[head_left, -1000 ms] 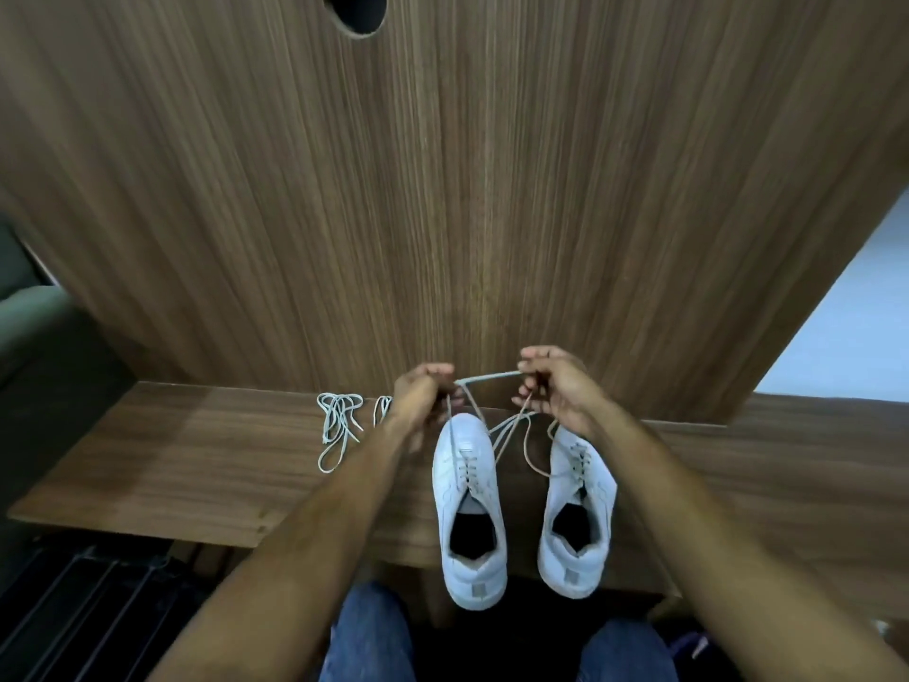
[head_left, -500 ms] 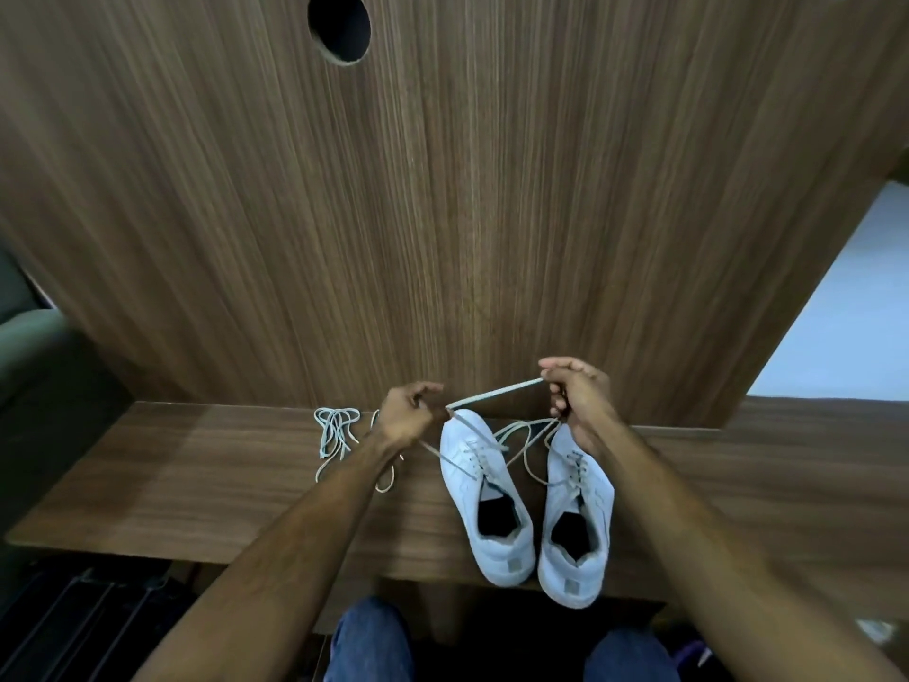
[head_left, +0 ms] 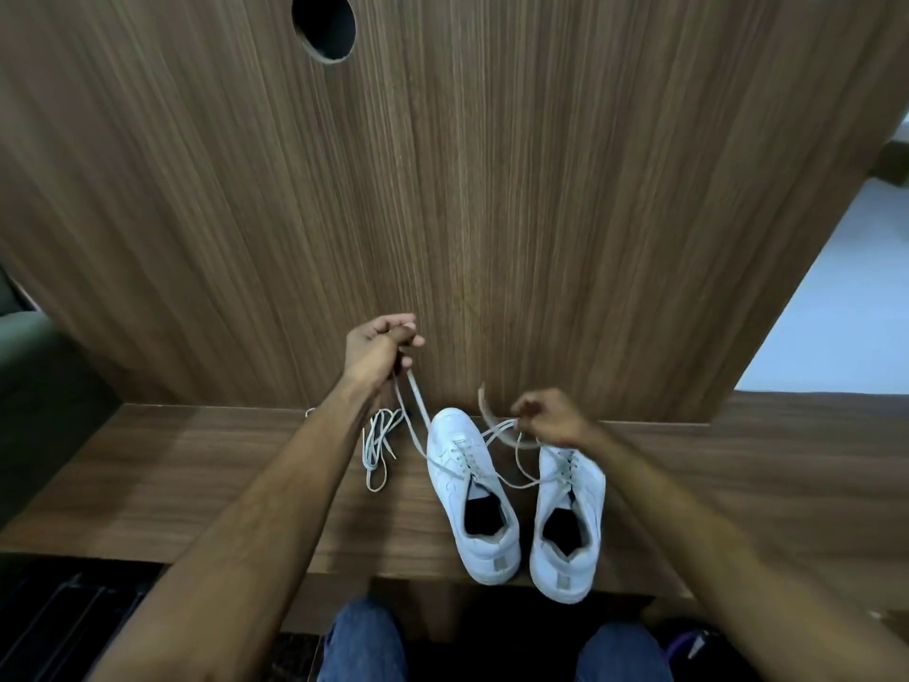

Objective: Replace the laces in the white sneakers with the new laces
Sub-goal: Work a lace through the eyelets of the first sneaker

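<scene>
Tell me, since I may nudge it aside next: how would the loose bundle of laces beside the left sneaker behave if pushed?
Probably floppy: the bundle of laces lies in slack, uneven loops on the bench. It likely weighs very little, being thin cord. A push would probably bunch or smear it instead of sliding it whole, and a strand might snag the left sneaker nearby.

Both bare arms reach forward; left hand [head_left: 376, 349] raised at centre frame, fingers curled; right hand [head_left: 553, 418] lower, fingers pinched.
</scene>
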